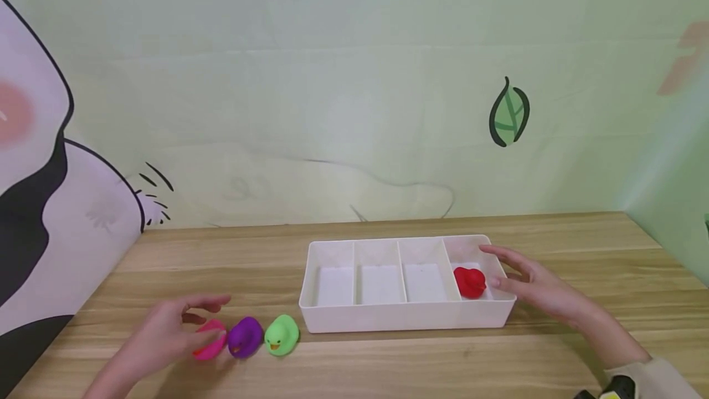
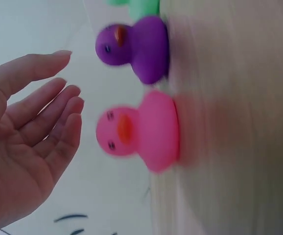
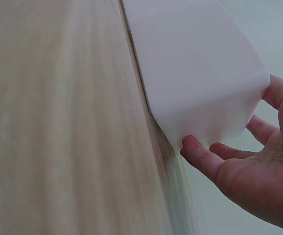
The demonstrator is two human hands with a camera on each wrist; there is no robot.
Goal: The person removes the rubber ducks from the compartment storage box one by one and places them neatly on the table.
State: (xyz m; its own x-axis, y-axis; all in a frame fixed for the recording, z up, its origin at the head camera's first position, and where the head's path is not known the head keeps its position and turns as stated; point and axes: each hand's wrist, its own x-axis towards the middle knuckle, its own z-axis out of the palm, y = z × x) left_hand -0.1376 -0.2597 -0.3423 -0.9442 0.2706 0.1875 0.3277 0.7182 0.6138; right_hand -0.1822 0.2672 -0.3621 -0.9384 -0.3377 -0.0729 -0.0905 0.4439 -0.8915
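In the head view, my left hand [image 1: 166,334] is at the pink rubber duck [image 1: 212,343], partly covering it. The left wrist view shows that hand's fingers loosely bent and apart from the duck. A purple rubber duck [image 1: 245,337] and a green rubber duck [image 1: 282,335] stand in a row to the pink one's right. My right hand [image 1: 545,288] holds the right end of a white divided box [image 1: 410,318]. Its thumb reaches over the rim, and other fingertips touch the outer end wall [image 3: 207,125]. Inside the rightmost compartment lies a red rubber duck [image 1: 469,282].
The box stands on a wooden table [image 1: 388,362], with the duck row in front of its left end. Behind the table hangs a pale green printed backdrop [image 1: 354,109] with leaves and a cartoon figure [image 1: 94,202] at left.
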